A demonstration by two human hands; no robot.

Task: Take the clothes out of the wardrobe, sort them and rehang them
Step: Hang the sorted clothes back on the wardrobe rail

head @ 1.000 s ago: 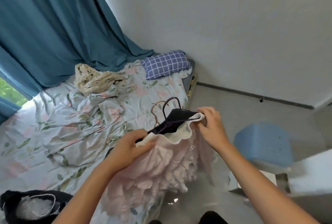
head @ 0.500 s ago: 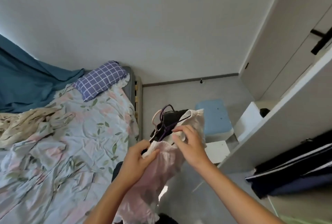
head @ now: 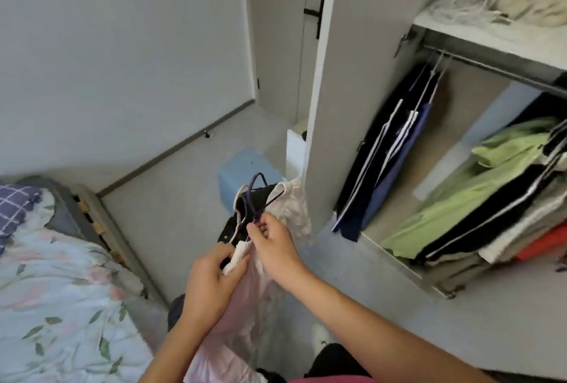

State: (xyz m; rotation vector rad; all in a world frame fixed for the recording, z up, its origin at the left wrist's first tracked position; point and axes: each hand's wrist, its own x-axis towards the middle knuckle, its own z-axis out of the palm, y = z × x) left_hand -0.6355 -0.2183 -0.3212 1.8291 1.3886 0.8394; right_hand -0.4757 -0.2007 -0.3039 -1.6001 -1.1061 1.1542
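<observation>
**Pink garment and hangers facing the open wardrobe**

Pink, thin and crumpled, the fabric garment (head: 242, 306) is hanging between my hands, its long axis running from the hangers down toward my body. Half a second ago the bed filled my left side; now I am facing the open grey wardrobe (head: 343, 106), with dark striped clothes (head: 389, 155) hanging on its rail and folded green, black and white clothes (head: 478, 198) stacked at right. My left hand (head: 211, 284) is pinching the garment's cream ribbed edge between thumb and curled fingers. My right hand (head: 273, 244) is pinching the purple wire hanger (head: 256, 195), whose hook is pointing up and away toward the pale blue plastic stool (head: 242, 170). Floral bedding (head: 61, 306) is lying at lower left.
</observation>
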